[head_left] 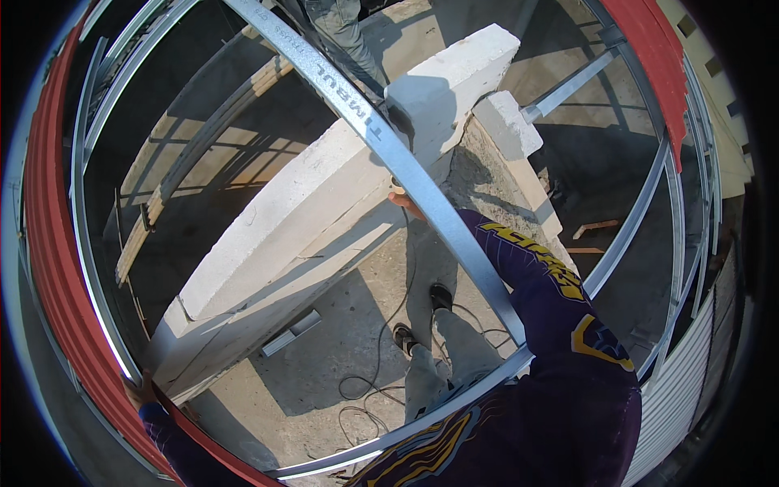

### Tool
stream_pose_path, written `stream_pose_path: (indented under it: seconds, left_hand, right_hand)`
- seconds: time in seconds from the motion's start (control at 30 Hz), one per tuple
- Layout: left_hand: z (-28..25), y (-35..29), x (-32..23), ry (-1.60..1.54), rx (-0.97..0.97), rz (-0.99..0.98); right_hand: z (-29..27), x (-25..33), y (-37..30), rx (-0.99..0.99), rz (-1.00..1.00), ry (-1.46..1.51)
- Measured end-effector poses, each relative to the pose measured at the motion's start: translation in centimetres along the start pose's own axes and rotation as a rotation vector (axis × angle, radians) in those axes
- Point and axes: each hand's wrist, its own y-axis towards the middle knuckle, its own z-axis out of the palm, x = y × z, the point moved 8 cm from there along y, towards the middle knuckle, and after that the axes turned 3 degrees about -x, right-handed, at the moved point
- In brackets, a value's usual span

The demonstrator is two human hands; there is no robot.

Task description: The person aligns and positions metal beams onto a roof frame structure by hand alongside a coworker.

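My left hand [141, 392] is at the lower left, its fingers closed round the end of a curving silver steel channel [88, 247], beside the red corrugated roof sheet [49, 187]. My right arm, in a purple sleeve, passes under a long steel beam [389, 146] that slants across the middle. Beyond the beam, part of my right hand [407, 204] shows close to the white block wall [276, 211]. A small roundish thing [397, 185] is by its fingertips, too unclear to name. The beam hides most of that hand, so its grip does not show.
Another person in grey trousers [337, 36] stands beyond the wall. A cable [377, 365] lies loosely on the concrete floor near my feet, and a pale channel-shaped piece [292, 333] lies by the wall. Steel framing [637, 227] surrounds the right side. Wooden planks [191, 146] are at the left.
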Motion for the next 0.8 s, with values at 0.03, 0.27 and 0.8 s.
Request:
stream_pose_path:
  seconds: [0.03,0.27,0.8]
  left_hand:
    - [-1.6,-0.7,2.4,0.039,-0.02,-0.017]
    - [-4.4,-2.1,6.8,0.05,-0.043,-0.045]
    - [-1.6,-1.8,1.0,-0.009,-0.078,0.141]
  right_hand:
    - [2.6,-1.5,-0.4,-0.077,0.067,-0.105]
    - [2.2,22.2,-2.7,0.019,0.337,-0.358]
    - [5.9,44.3,7.4,-0.095,0.2,-0.205]
